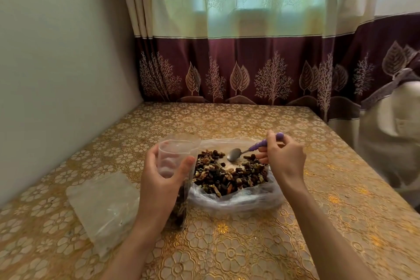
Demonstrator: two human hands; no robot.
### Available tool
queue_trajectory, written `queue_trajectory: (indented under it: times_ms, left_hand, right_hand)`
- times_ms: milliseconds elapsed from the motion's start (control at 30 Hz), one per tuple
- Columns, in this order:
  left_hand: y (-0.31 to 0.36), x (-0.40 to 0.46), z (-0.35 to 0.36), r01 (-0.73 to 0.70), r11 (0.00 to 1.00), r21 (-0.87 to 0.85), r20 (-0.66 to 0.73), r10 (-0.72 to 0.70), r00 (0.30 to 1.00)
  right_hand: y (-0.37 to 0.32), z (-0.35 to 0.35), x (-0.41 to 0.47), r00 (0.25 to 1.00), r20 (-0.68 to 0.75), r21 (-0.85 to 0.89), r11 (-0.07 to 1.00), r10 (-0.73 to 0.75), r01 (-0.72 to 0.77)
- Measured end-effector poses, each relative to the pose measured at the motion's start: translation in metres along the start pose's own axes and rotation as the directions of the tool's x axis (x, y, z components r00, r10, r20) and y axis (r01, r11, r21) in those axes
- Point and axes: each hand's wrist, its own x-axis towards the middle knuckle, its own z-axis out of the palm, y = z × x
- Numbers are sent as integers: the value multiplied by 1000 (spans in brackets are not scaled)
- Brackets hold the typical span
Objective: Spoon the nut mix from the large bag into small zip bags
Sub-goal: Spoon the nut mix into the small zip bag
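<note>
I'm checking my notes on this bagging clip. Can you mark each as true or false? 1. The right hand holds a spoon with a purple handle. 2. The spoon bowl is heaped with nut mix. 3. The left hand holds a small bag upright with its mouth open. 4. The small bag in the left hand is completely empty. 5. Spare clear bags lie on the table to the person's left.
1. True: the right hand grips the spoon by its purple handle.
2. False: the spoon bowl looks empty, above the nut mix in the large bag.
3. True: the left hand holds the small bag open.
4. False: some mix shows in its bottom.
5. True: spare bags lie flat on the table.
</note>
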Motion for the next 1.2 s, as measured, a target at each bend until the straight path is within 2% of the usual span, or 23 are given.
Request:
queue_trajectory:
  times_ms: [133, 300, 567, 900, 1067, 1200]
  left_hand:
    - [-3, 1, -3, -3, 1000, 10, -11, 3, 1000]
    - [-5, 1, -3, -8, 1000, 11, -10, 8, 1000]
    - [-4, 1, -3, -16, 1000, -5, 2, 16, 1000]
    - [-5, 1, -4, -29, 1000, 13, 5, 29, 1000]
    - [-4, 1, -3, -32, 999, 15, 10, 32, 999]
    - [-4, 1, -3, -26, 999, 24, 10, 26, 1000]
  right_hand:
    - [4, 5, -4, 993, 89, 27, 997, 75, -77]
    - [4, 11, -9, 940, 273, 36, 974, 204, -222]
    - [-6, 8, -12, 891, 345, 116, 928, 296, -353]
    - [-11, -2, -6, 861, 248, 245, 831, 444, -499]
    - [-22, -6, -2, 881, 212, 288, 834, 424, -471]
    - [-36, -9, 0, 915, 220, 322, 860, 339, -396]
